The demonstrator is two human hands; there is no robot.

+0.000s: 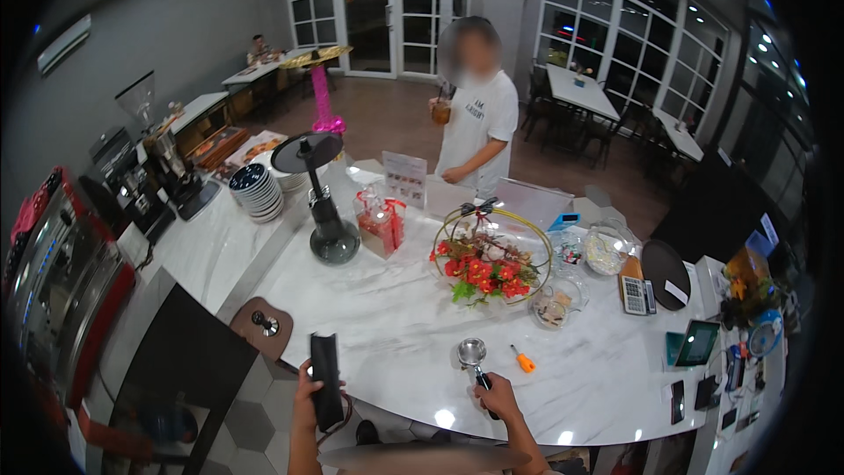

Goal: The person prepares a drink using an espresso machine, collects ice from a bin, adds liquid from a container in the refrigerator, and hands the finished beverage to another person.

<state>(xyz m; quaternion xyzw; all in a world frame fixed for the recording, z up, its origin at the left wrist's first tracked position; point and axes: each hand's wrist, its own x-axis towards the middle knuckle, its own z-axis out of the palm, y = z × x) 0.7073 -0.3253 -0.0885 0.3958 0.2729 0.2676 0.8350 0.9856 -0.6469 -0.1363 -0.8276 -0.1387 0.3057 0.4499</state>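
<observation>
My left hand (308,390) holds a black oblong case or box (325,382) upright at the counter's near edge, its fingers wrapped around the lower half. A thin brown strap hangs beside it. My right hand (499,397) grips the black handle of a portafilter (472,352), whose metal basket faces up over the white marble-patterned counter (395,343). Just right of the portafilter lies a screwdriver with an orange handle (525,362). A metal coffee tamper (265,323) stands on a brown tamping mat (282,336) to the left of my left hand.
Beyond my hands stand a flower basket (488,277), a red gift bag (381,227), a dark glass hookah-like stand (334,241), stacked bowls (257,194) and a calculator (634,295). A person (484,119) holding a drink stands across the counter. An espresso machine (66,290) is at left.
</observation>
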